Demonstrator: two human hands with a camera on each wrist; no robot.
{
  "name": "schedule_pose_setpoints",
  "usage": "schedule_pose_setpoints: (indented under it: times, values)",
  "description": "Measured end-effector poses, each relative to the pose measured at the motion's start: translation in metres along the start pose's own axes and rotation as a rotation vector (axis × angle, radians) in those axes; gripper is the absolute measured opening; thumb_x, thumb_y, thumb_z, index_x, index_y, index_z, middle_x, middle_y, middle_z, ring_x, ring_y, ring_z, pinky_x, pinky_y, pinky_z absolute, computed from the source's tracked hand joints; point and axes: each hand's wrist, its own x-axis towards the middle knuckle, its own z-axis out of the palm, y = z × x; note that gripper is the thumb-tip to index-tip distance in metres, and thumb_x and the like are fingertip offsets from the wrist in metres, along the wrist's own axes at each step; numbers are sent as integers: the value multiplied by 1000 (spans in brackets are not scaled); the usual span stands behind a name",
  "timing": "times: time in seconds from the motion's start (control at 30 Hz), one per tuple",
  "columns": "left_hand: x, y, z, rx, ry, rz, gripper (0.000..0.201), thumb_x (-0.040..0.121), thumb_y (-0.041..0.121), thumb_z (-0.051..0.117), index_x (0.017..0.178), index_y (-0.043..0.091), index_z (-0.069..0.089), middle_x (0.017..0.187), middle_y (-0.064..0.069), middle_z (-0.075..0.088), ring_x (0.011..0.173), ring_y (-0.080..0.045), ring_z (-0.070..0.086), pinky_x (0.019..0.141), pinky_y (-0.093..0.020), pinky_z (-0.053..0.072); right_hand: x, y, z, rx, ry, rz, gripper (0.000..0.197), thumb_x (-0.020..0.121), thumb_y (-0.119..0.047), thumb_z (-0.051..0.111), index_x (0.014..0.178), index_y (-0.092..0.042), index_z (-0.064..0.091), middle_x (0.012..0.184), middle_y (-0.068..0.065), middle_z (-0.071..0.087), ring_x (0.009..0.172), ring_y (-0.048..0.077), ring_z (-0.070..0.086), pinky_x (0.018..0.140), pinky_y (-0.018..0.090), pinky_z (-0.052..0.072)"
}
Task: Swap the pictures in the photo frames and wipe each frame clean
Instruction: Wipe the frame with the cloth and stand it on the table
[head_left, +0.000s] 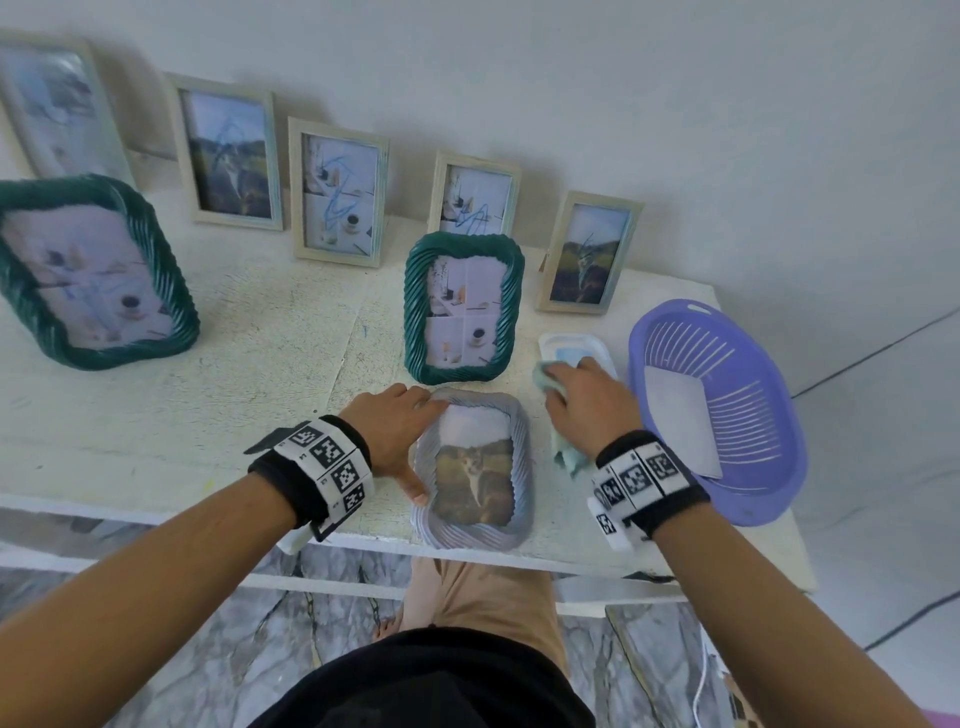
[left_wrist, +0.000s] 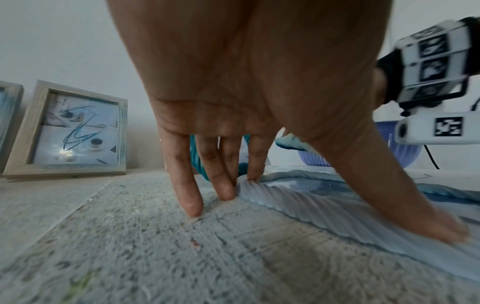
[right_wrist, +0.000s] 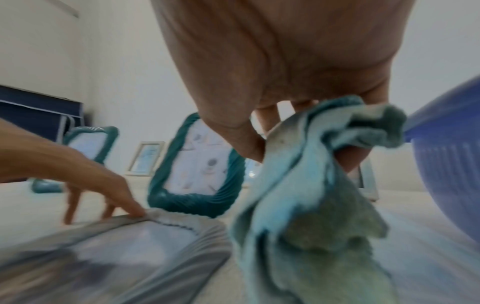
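Observation:
A light blue ribbed frame (head_left: 522, 470) (left_wrist: 324, 214) (right_wrist: 197, 236) with a cat picture lies flat near the table's front edge. My left hand (head_left: 402, 431) (left_wrist: 233, 127) rests on its left side, fingers straight, thumb pressing its rim. My right hand (head_left: 587, 400) (right_wrist: 298, 102) hovers just right of the frame and grips a crumpled pale green cloth (head_left: 563, 447) (right_wrist: 311, 205), which hangs down. A small dark green ribbed frame (head_left: 465, 306) (right_wrist: 197, 166) stands upright right behind the flat frame.
A purple slotted basket (head_left: 727, 374) (right_wrist: 449, 156) holding a white sheet sits at the right. A white tray (head_left: 561, 345) lies behind my right hand. Several pale wooden frames (head_left: 337, 192) (left_wrist: 70, 131) lean on the wall; a large green frame (head_left: 93, 270) stands left.

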Motion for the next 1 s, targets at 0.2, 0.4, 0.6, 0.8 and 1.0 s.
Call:
schedule_pose_setpoints:
  times: [0.2, 0.4, 0.6, 0.8, 1.0]
  values:
    - [0, 0, -1, -9, 3, 1, 122, 57, 74, 74, 152, 25, 17, 151, -1, 32, 132, -22, 35, 98, -42, 42, 51, 3, 14, -114, -4, 298, 47, 91, -15, 51, 136, -8, 41, 130, 17, 42, 119, 37, 44, 91, 45, 43]
    - [-2, -1, 2, -12, 13, -11, 123, 58, 75, 73, 153, 25, 13, 156, 0, 25, 137, -21, 30, 102, -42, 39, 48, 6, 42, -122, -109, 307, 62, 92, -19, 43, 148, -2, 20, 152, 21, 24, 139, 39, 24, 112, 52, 26]
    - [-10, 0, 8, -17, 43, -32, 116, 65, 72, 70, 154, 26, 10, 157, 2, 23, 137, -21, 30, 98, -42, 42, -2, -25, 33, -64, 181, 123, 56, 95, -27, 44, 146, -10, 31, 151, 23, 28, 139, 41, 25, 111, 51, 26]
    - [-26, 9, 22, -133, 149, -67, 85, 78, 60, 67, 146, 25, 30, 139, 0, 46, 122, -21, 48, 88, -38, 46, -57, -46, 50, 250, -63, 174, 34, 95, -31, 45, 122, -12, 46, 105, 14, 60, 98, 34, 58, 75, 37, 47]
    - [-34, 31, 30, -399, 275, -102, 40, 92, 36, 53, 125, 14, 49, 124, -7, 59, 105, -24, 57, 77, -30, 39, -63, -42, 56, 869, -54, 430, 35, 87, -33, 54, 115, -13, 59, 92, 14, 64, 89, 26, 57, 80, 33, 43]
